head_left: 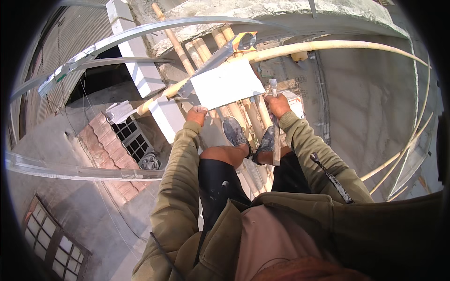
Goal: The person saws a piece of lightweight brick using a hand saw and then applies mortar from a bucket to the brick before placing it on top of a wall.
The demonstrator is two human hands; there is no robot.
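A white flat sheet [227,84] lies in front of me over bamboo poles. My left hand [197,115] is closed on its near left corner, thumb on top. In my right hand [279,105], beside the sheet's near right corner, is a hammer [276,145]; its head points away from me and its wooden handle hangs back toward my knee. Whether those fingers also touch the sheet I cannot tell. A handsaw [213,61] with a yellow and black handle lies slantwise, partly under the sheet's far left edge.
My shoes [233,131] stand on several bamboo poles [251,117], high above ground. A thick bamboo pole [323,45] crosses ahead. White blocks [166,117] stand at left, with metal channels [117,37] beyond. Far below are a tiled canopy [103,145] and windows. A grey wall [365,93] rises right.
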